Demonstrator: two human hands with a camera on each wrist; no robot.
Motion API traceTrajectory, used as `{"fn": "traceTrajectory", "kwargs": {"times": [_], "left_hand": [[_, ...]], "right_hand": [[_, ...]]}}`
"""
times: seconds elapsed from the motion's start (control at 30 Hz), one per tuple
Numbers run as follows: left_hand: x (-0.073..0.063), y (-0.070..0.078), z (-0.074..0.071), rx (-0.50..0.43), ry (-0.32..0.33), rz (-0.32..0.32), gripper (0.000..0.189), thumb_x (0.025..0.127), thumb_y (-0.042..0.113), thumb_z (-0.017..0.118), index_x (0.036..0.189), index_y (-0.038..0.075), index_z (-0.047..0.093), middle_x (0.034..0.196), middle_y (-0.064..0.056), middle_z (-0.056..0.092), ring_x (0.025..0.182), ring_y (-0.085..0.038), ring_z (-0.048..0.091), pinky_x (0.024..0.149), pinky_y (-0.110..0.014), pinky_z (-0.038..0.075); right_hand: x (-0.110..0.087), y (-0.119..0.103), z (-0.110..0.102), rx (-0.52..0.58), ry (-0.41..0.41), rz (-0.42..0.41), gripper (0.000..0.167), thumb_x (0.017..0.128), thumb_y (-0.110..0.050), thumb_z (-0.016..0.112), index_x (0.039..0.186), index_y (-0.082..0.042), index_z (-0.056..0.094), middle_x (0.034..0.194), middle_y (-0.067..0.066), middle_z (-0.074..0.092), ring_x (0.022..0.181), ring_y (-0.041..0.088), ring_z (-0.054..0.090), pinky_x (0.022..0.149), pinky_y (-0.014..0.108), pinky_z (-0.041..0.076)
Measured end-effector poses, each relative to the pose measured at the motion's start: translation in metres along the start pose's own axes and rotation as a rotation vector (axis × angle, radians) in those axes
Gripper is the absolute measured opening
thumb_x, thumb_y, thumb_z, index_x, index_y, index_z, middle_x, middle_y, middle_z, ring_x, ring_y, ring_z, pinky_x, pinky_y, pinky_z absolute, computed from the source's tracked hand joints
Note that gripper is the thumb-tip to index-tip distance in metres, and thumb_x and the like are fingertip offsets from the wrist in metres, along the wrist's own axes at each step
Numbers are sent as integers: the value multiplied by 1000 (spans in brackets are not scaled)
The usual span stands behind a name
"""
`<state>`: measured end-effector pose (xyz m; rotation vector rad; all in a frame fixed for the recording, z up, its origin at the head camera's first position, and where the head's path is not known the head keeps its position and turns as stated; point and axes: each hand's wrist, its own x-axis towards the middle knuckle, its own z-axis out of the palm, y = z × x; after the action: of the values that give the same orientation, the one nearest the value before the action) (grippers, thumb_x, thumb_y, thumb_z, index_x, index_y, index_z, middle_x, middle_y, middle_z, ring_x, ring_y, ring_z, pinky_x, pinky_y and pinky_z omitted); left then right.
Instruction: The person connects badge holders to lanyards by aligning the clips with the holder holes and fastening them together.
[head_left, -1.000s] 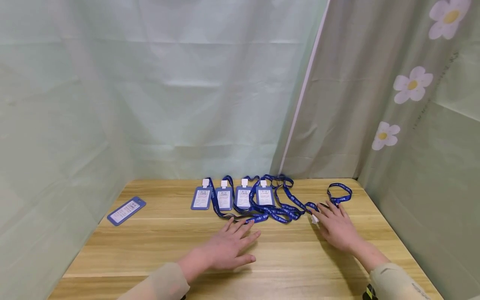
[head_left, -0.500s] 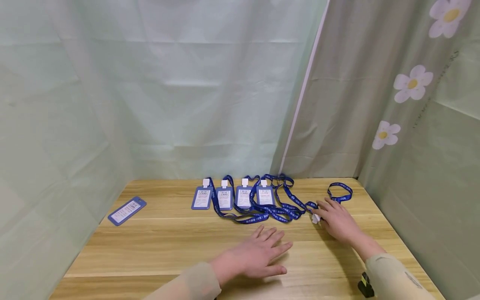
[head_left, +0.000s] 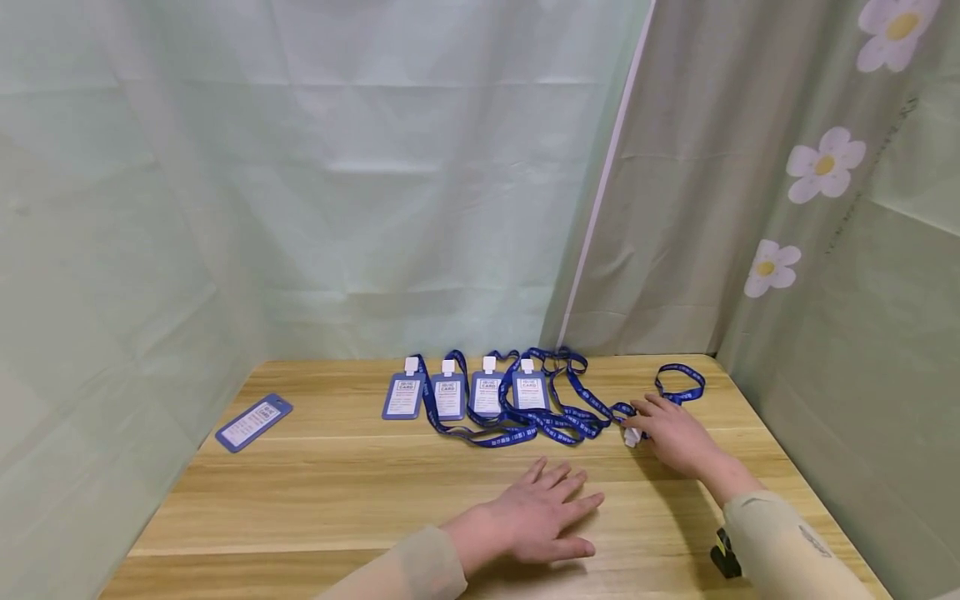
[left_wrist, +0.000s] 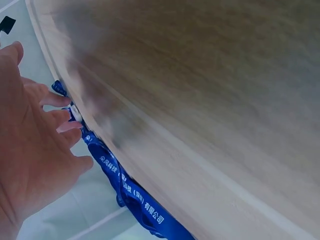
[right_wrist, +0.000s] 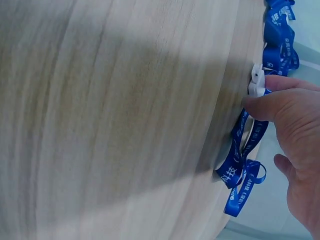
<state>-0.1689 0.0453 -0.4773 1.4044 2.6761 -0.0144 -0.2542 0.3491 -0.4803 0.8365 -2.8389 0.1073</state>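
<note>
My left hand point(head_left: 543, 521) is spread over the table, fingers straight, holding nothing. Its fingers point(left_wrist: 60, 120) overlap the lanyards in the left wrist view. On the right, my right hand point(head_left: 678, 433) pinches a blue lanyard point(right_wrist: 255, 131) beside its white clip point(right_wrist: 257, 82), between thumb and forefinger. A loop of this lanyard point(head_left: 681, 383) lies beyond the hand. Several blue card holders with white clips stand in a row at the back, among them the leftmost card holder point(head_left: 405, 396) and the rightmost card holder point(head_left: 531, 392). Their tangled blue lanyards point(head_left: 558, 427) trail rightward.
A separate blue card holder point(head_left: 253, 423) without a lanyard lies tilted at the left of the wooden table point(head_left: 315, 500). Pale curtains point(head_left: 420, 208) hang close behind and on both sides. A black object point(head_left: 723, 554) shows beside the right sleeve.
My left hand has moved right and back toward me, away from the lanyards. The right hand has shifted slightly left, staying at the lanyard and clip. The card holders lie as before.
</note>
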Motion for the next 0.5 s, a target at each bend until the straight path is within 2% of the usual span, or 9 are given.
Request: {"fn": "traceTrajectory", "kwargs": {"times": [0.17, 0.3, 0.5], "left_hand": [[2, 1, 2, -17, -10, -4, 72, 101, 73, 25, 164, 37, 20, 169, -2, 21, 155, -27, 18, 123, -56, 15], [3, 2, 2, -15, -11, -2, 73, 100, 74, 24, 164, 37, 21, 169, -2, 22, 155, -27, 18, 123, -56, 16], [5, 2, 2, -11, -15, -9, 72, 100, 74, 25, 163, 39, 20, 169, 0, 22, 155, -25, 18, 123, -55, 16]], "right_hand": [[4, -2, -3, -5, -12, -11, 33, 90, 3, 71, 120, -11, 76, 134, 22, 62, 130, 51, 51, 105, 69, 39], [5, 0, -3, -6, 3, -25, 24, 89, -4, 77, 112, -12, 78, 125, 18, 66, 124, 47, 55, 102, 67, 43], [1, 5, 2, 15, 30, 15, 17, 88, -15, 82, 104, -12, 78, 120, 15, 67, 121, 43, 56, 100, 64, 45]]}}
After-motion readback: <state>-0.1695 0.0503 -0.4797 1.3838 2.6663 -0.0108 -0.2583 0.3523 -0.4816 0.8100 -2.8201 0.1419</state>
